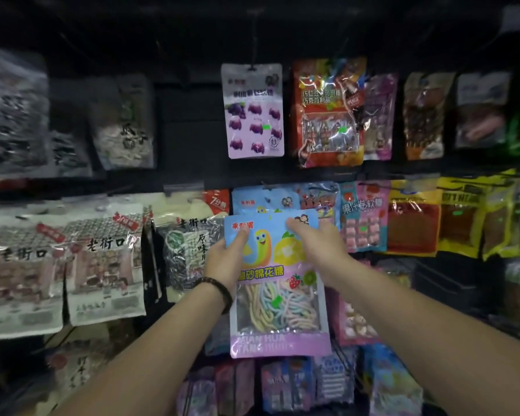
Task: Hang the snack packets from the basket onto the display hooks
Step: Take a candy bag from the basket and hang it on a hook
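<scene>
My left hand (pixel 226 259) and right hand (pixel 317 246) each pinch a top corner of the blue-and-lilac plastic packet of pastel candy ropes (pixel 278 313), held up between them. I judge this the hanging step: next its top edge must meet a hook beyond my hands, which I cannot see.

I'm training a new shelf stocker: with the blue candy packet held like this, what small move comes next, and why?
Probably lift the blue packet slightly and hang it in front of the matching packet behind it. The left hand and right hand pinch its top corners, just below that packet's top.
</scene>
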A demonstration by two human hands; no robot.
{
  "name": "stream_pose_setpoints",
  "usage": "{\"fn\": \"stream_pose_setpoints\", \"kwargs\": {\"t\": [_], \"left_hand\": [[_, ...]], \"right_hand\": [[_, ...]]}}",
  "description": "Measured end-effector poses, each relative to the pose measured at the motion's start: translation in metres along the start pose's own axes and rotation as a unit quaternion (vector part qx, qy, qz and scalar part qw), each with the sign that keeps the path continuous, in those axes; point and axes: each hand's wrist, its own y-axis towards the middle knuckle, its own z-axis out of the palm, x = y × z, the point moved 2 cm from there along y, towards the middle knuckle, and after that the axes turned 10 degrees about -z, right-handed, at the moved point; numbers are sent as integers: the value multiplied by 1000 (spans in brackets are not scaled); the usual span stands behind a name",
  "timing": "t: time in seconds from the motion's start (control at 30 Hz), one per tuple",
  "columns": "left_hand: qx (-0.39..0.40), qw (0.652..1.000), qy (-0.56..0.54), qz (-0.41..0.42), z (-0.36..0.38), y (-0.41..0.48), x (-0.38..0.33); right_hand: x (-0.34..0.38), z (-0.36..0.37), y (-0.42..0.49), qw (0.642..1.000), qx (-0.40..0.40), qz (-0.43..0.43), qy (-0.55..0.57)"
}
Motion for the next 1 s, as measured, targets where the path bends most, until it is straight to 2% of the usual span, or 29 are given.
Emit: {"fn": "stream_pose_setpoints", "kwargs": {"t": [0.23,0.43,0.7,0.87,1.0], "left_hand": [[-22,1000,-5,-8,20,34,-16],[-8,1000,18,-20,25,64,-26],[-27,998,28,-41,26,96,-18],[-72,995,49,-40,28,109,-15],[-77,994,69,-31,31,108,-15]], "right_hand": [[15,10,34,999,-23,-1,-37],[11,18,66,998,-38,-7,-55],[-8,24,90,992,-62,-12,-106],[-17,23,103,975,-39,-15,-219],[-26,16,104,941,-9,-26,-337]]}}
